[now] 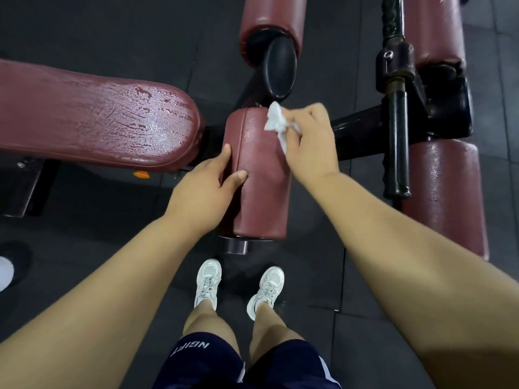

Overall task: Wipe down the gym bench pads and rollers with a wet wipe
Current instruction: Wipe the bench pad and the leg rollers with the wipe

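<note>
Two bare forearms reach forward from the camera. The left hand (203, 189) grips the near maroon padded cylinder roller (261, 189), with the fingers on its left side and the thumb on top. The right hand (311, 138) pinches a crumpled white wet wipe (276, 122) against the roller's far end. The long maroon bench pad (98, 116), streaked with wet, lies just to the left.

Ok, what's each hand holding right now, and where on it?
Right hand pinches the bunched wet wipe by its right edge, on the far end of the near roller. Left hand grips the same roller's left side.
</note>
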Tool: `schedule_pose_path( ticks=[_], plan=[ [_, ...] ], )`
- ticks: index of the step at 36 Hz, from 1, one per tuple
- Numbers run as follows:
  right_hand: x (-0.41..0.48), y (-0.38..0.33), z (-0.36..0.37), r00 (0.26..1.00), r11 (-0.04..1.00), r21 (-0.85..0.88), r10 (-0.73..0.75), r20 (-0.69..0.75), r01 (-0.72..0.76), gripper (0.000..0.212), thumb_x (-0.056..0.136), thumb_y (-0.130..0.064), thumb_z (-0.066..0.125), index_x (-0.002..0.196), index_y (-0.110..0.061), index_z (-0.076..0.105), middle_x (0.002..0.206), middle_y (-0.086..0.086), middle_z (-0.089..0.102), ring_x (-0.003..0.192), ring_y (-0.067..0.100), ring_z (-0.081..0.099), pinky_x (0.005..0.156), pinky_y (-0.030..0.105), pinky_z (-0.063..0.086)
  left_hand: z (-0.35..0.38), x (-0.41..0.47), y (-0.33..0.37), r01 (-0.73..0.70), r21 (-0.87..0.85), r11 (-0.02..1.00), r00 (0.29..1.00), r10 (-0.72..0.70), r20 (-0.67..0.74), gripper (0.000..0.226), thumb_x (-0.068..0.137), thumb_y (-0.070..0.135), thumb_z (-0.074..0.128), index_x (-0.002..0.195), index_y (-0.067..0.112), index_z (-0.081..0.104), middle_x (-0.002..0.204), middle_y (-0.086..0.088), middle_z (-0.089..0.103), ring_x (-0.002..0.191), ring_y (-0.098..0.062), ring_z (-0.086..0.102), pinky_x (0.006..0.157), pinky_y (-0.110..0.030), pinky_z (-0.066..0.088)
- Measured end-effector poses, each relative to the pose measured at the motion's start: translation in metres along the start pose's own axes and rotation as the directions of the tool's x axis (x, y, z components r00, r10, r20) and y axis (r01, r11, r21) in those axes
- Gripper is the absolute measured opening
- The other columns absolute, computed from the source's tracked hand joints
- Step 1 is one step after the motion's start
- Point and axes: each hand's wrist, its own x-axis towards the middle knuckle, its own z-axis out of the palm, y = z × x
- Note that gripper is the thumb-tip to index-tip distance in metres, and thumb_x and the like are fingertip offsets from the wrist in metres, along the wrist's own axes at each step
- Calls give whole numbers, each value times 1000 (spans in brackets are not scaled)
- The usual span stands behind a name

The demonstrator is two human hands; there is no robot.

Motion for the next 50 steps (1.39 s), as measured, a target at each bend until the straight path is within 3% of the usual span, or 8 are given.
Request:
schedule_pose_path(
  ticks=[4,8,14,24,35,40,44,50],
  plan=[
    [-2,-5,0,997,997,-13,76,8,-76,22,93,-7,48,108,-7,64,104,4,44,79,1,44,75,0,34,4,5,-13,76,-182,980,994,-61,86,52,98,39,40,147,32,23,149,6,36,137,-15,32,99,-18,24],
    [-72,-8,0,974,975,-24,-219,57,221,23,89,-4,45,99,-3,65,91,7,44,78,12,42,69,17,39,5,12,-24,118,-181,976,987,-94,133,47,100,35,35,146,27,28,149,3,36,138,-14,31,99,-15,21],
    [-94,8,-6,871,881,-8,-466,155,473,33,100,-19,34,114,-7,61,96,2,43,79,17,48,67,22,44,-5,-4,2,-133,-11,991,982,131,-134,42,95,12,49,137,11,46,143,-2,44,131,-12,38,96,2,12],
    [10,-6,4,995,995,-29,93,-45,-94,30,91,-4,48,114,-13,65,100,-3,42,76,-3,43,74,-2,33,-5,-8,12,-91,68,994,996,90,19,47,100,29,39,145,17,34,154,4,23,139,-19,29,109,-21,18],
    [-92,-1,-6,890,898,-14,-432,146,439,30,85,1,49,106,-1,70,92,13,58,83,21,54,74,26,48,-7,1,-13,18,-144,989,993,-2,116,47,99,29,42,143,16,36,147,1,40,134,-11,34,95,-9,20],
    [-22,0,-3,993,990,-74,-118,26,119,29,81,-1,45,92,-17,67,86,14,53,74,4,37,74,-2,30,-9,-1,8,-89,1,996,996,89,22,52,98,31,44,146,15,31,151,-2,33,139,-13,27,108,-17,16],
    [30,10,1,982,980,-82,183,40,-179,28,87,-10,43,89,-21,69,97,5,60,73,3,51,58,2,32,-9,1,16,-84,95,992,991,72,115,60,99,41,35,149,12,19,156,-5,20,143,-18,18,114,-27,14],
    [-26,-1,-3,998,998,-59,-26,50,29,28,86,-10,45,101,-15,69,91,3,49,76,-1,37,76,0,30,-4,8,5,22,-5,1000,986,-21,168,61,99,44,32,150,14,16,152,-8,30,139,-23,28,105,-24,24]
  ],
)
